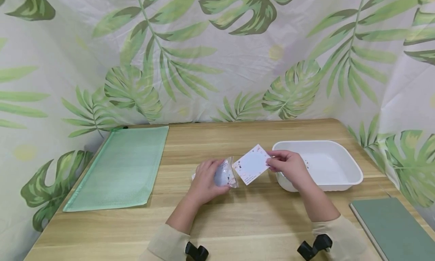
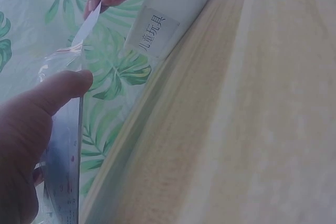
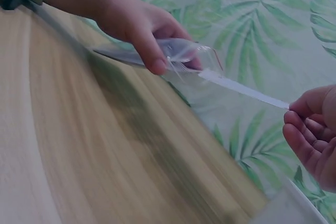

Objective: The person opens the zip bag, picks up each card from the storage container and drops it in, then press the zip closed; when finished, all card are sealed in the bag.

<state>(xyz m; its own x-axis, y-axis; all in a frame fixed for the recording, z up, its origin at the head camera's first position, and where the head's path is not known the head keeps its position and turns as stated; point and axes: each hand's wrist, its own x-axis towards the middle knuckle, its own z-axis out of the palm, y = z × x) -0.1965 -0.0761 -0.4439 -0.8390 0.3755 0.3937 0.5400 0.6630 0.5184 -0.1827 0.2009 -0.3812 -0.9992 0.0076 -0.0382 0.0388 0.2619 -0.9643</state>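
My left hand [image 1: 207, 179] grips a small clear plastic zip bag [image 1: 225, 174] just above the wooden table [image 1: 217, 219], thumb on its upper face. My right hand [image 1: 287, 164] pinches the right corner of a white square card [image 1: 252, 164] with small printed patterns. The card's left end sits at the bag's mouth. In the left wrist view my thumb [image 2: 58, 93] presses on the bag [image 2: 63, 171] and the card [image 2: 86, 24] shows edge-on. In the right wrist view the card [image 3: 247, 92] spans from the bag [image 3: 184, 56] to my right fingers [image 3: 310, 129].
A white plastic tub [image 1: 319, 164] stands right of my hands. A green mesh zip pouch [image 1: 119, 168] lies flat on the table's left side. A grey-green book [image 1: 394, 227] lies at the front right corner. Leaf-print fabric [image 1: 217, 53] hangs on three sides.
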